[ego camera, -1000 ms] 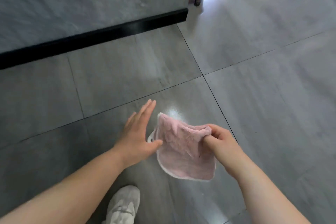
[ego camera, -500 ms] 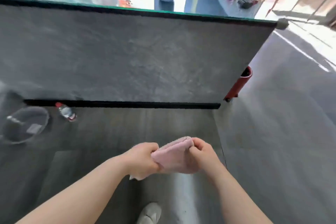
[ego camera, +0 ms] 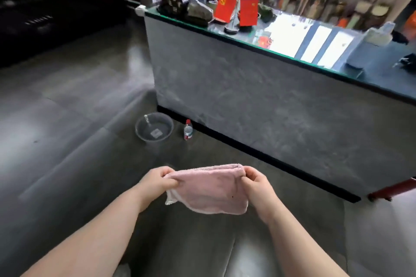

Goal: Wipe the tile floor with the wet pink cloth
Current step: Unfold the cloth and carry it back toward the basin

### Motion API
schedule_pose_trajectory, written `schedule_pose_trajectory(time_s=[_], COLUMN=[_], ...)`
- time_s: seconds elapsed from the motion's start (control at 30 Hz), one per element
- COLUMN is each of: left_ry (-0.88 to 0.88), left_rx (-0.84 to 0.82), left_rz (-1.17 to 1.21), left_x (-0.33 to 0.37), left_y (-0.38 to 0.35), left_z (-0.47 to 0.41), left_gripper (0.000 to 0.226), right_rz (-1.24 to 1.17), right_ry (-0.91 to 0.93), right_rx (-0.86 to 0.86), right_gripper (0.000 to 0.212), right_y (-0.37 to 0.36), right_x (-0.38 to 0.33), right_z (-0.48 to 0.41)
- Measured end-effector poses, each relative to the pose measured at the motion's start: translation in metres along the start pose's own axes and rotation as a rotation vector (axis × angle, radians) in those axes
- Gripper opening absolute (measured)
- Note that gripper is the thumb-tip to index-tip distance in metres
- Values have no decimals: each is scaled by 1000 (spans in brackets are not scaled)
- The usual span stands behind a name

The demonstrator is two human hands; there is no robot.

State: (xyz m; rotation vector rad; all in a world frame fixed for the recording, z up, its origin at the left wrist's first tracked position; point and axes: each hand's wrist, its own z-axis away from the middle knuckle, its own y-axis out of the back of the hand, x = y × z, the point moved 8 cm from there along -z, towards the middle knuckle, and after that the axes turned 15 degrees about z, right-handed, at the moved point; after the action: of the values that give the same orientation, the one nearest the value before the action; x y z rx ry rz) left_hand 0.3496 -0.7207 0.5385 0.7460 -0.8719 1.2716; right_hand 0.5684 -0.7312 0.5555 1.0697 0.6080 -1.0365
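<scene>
The pink cloth (ego camera: 208, 189) hangs folded in the air in front of me, stretched between both hands above the grey tile floor (ego camera: 67, 146). My left hand (ego camera: 157, 181) pinches its upper left corner. My right hand (ego camera: 256, 181) pinches the upper right corner. The cloth's lower edge droops free, with a white trim showing at the lower left. The cloth does not touch the floor.
A clear basin (ego camera: 154, 130) holding water and a small bottle (ego camera: 188, 130) with a red cap stand on the floor by the grey counter (ego camera: 258, 105). The counter top carries flags and ornaments. A red object (ego camera: 391, 189) sits at the counter's right end.
My left hand has taken hold of the cloth and both hands have spread it wide. My view has lifted and swung left, so the counter top, basin and bottle are visible.
</scene>
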Motion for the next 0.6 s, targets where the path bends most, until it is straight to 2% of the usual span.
schedule_pose_trajectory(time_s=[0.17,0.33,0.47,0.6], left_ry=[-37,-98,-78,-9], left_rx=[190,410,470,425], left_rz=[254,318,288,158], left_x=[-7,0,-1,0], left_y=[148,291,348,366], left_z=[-9,-36,-71,-131], left_gripper=[20,21,15,22], right_rz=[5,-8,-35,22], right_ry=[-7,-19,-105,-134], right_rx=[-56,-88,-107,-111], right_gripper=[33,31,28,22], right_y=[-125,-251,-305,-326], right_x=[-67,-123,-133,-127], right_z=[-46,-98,-124,-172])
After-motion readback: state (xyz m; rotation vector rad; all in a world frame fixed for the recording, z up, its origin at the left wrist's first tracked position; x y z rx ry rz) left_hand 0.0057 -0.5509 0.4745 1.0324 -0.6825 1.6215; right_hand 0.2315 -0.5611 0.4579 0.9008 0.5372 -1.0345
